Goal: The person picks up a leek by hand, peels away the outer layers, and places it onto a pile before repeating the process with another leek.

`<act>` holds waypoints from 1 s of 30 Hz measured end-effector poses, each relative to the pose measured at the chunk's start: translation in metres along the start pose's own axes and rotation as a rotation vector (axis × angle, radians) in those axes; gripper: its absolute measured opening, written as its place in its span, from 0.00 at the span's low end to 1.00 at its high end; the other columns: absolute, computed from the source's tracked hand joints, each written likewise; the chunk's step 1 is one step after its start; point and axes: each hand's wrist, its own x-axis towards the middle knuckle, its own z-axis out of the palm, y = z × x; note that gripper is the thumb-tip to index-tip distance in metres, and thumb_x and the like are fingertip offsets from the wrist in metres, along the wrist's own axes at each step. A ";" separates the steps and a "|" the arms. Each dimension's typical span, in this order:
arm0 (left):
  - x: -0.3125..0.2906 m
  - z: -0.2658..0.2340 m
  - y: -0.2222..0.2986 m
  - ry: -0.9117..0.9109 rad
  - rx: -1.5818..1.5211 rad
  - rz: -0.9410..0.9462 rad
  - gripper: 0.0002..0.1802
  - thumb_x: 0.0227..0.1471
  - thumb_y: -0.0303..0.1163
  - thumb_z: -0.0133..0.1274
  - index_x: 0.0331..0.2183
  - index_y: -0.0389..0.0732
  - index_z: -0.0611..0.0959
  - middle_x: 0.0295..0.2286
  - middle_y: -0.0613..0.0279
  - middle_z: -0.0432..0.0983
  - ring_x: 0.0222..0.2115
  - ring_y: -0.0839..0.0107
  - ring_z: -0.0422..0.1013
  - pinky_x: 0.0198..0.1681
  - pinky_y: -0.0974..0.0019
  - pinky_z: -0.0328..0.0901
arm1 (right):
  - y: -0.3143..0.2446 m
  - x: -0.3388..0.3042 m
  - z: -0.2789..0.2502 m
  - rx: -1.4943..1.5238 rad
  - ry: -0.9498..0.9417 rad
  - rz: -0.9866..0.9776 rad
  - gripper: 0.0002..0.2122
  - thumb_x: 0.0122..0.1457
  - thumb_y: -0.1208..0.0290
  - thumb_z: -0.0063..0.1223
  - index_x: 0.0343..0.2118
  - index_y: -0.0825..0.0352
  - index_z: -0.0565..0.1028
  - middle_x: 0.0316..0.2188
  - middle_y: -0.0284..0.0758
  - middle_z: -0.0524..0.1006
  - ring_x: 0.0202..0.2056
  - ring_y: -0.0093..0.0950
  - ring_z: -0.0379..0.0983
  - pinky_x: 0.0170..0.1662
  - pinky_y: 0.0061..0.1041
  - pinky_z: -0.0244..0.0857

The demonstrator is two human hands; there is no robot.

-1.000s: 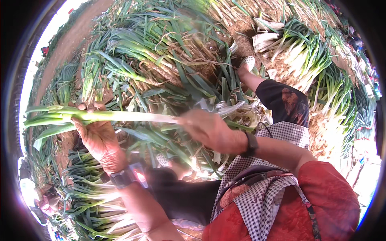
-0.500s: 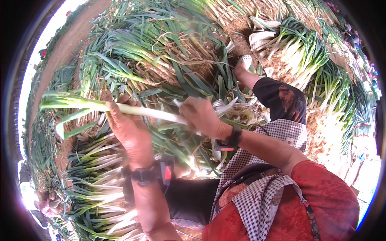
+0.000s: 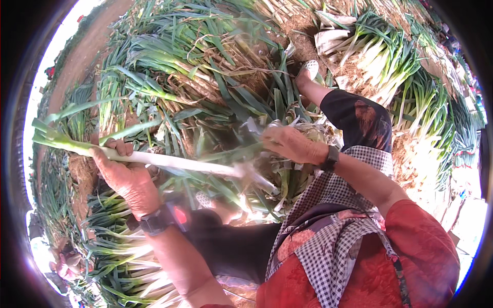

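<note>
Left fingers (image 3: pixel 115 149) wrapped round white shank of 1 long leek (image 3: pixel 169 161), left hand (image 3: pixel 126 177) gripping it level across lap. Right hand (image 3: pixel 292 143) closed on a strip of outer skin (image 3: pixel 257 177), blurred, now up and clear of root end; 0.5 s ago right beside shank. Reads as outer layer peeling off, leek approx half cleaned. Behind: heaped unpeeled leeks (image 3: pixel 205 66); trimmed bundle (image 3: pixel 123 256) at lower left; raised knee (image 3: pixel 359 118) at right.

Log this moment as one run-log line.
left hand: grips leek stalk, held level | right hand: at stalk's root end, blurred, grip unclear | surroundings: leek piles on ground
</note>
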 end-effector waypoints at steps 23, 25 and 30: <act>0.012 -0.014 -0.025 0.347 0.110 0.016 0.12 0.56 0.34 0.54 0.37 0.38 0.73 0.27 0.64 0.69 0.25 0.73 0.64 0.31 0.68 0.63 | -0.073 0.029 0.038 0.078 0.308 -0.360 0.07 0.51 0.77 0.53 0.31 0.69 0.67 0.26 0.37 0.68 0.23 0.33 0.70 0.24 0.30 0.66; 0.010 -0.021 -0.020 0.388 0.115 0.070 0.15 0.57 0.38 0.53 0.38 0.36 0.73 0.30 0.63 0.69 0.28 0.71 0.64 0.34 0.68 0.64 | -0.084 0.027 0.020 0.525 0.228 -0.029 0.08 0.50 0.78 0.53 0.31 0.69 0.66 0.24 0.37 0.69 0.23 0.32 0.71 0.22 0.29 0.65; 0.012 -0.037 -0.014 0.280 0.197 0.036 0.17 0.60 0.42 0.49 0.39 0.37 0.70 0.32 0.64 0.64 0.35 0.70 0.63 0.44 0.66 0.62 | -0.038 0.006 -0.005 0.564 0.112 0.079 0.08 0.52 0.74 0.53 0.31 0.69 0.67 0.21 0.39 0.72 0.26 0.33 0.73 0.26 0.31 0.67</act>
